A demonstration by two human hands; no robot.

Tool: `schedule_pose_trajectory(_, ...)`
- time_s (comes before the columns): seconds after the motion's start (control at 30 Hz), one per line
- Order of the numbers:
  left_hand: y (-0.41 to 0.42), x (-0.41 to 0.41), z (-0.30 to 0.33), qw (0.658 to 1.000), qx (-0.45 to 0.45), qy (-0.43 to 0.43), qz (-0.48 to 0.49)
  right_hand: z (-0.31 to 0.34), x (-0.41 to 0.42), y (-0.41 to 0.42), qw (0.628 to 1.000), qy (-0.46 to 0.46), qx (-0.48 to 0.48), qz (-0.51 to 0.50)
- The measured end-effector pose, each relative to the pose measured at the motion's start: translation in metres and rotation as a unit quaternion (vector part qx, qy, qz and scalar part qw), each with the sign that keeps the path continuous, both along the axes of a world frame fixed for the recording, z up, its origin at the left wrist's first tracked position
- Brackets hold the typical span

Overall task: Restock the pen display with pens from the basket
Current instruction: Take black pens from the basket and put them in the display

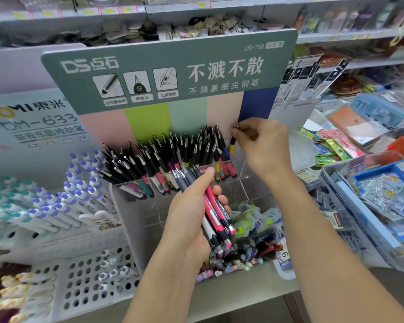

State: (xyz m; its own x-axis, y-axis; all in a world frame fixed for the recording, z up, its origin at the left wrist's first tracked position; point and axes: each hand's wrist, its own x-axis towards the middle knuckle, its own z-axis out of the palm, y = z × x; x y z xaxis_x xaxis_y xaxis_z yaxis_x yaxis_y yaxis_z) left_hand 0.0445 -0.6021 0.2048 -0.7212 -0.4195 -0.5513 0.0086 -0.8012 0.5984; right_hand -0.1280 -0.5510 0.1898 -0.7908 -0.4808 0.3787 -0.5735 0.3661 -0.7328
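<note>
The clear acrylic pen display (pixel 247 183) stands in front of a green DS header board (pixel 173 66). Its back row holds several black-capped pens (pixel 173 150) leaning left. My right hand (pixel 264 143) pinches the top of a yellow pen with a black upper part (pixel 232 145) at the right end of that row. Lower down, my left hand (pixel 194 220) grips a bundle of pens (pixel 216 213), pink, white and dark, in front of the display. No basket is plainly in view.
White and purple pens (pixel 75 197) fill a rack at the left, above a white perforated bin (pixel 84 283). Small colourful items (pixel 247 250) fill the display's front compartment. Trays of packaged stationery (pixel 371 197) crowd the right side. Shelves run behind.
</note>
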Motion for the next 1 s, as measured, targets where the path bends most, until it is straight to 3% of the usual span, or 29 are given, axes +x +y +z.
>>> schedule_pose_trajectory(0.37, 0.003, -0.005, 0.006, 1.0, 0.023, 0.008, -0.008, 0.002, 0.004, 0.003, 0.992, -0.114, -0.025, 0.039)
schedule_pose_trajectory(0.57, 0.007, -0.01, 0.009, 1.0, 0.02, -0.001, -0.006, 0.006, 0.012, 0.007, 0.986, -0.059, 0.061, 0.146)
schedule_pose_trajectory(0.73, 0.011, -0.012, 0.01, 1.0, 0.021, 0.0, -0.008, 0.01, 0.013, 0.012, 0.985, -0.088, 0.061, 0.139)
schedule_pose_trajectory(0.87, 0.01, -0.011, 0.008, 1.0, 0.01, 0.009, -0.022, 0.019, 0.026, 0.026, 0.996, -0.087, -0.025, 0.023)
schedule_pose_trajectory(0.93, 0.009, -0.011, 0.008, 0.999, 0.002, 0.011, -0.04, 0.028, 0.04, 0.038, 0.987, -0.156, -0.038, 0.008)
schedule_pose_trajectory(1.0, 0.01, -0.011, 0.008, 0.997, -0.023, 0.02, -0.071, 0.033, 0.058, 0.045, 0.942, -0.326, -0.002, 0.074)
